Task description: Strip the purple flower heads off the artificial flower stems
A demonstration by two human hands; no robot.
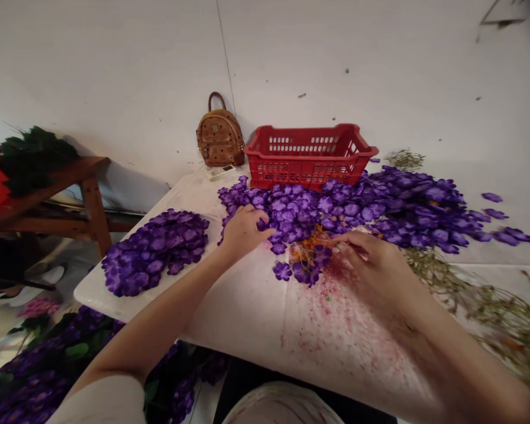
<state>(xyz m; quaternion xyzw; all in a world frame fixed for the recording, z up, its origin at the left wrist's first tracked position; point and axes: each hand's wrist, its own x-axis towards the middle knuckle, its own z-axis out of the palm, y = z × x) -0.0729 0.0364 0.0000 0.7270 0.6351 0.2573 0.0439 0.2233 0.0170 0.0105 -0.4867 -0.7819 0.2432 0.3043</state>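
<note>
My left hand [246,229] is at the left end of a heap of loose purple cloth flowers [291,212]. Its fingers are curled, with a purple petal piece [262,224] between thumb and forefinger. My right hand [371,256] pinches the thin stem of a small flower sprig; its purple blooms [307,272] hang over the table in front of the heap. Small orange flower centres [317,240] lie by the right fingertips, which partly hide the stem. A separate pile of purple flowers [156,250] lies left of my left forearm.
Behind the heap stands a red plastic crate [309,168], beside a brown backpack [221,138] and a white remote [221,172]. Bare stems [481,303] lie at right on the white table [238,312]. Flower bunches [39,377] sit below left, near a wooden bench [92,206].
</note>
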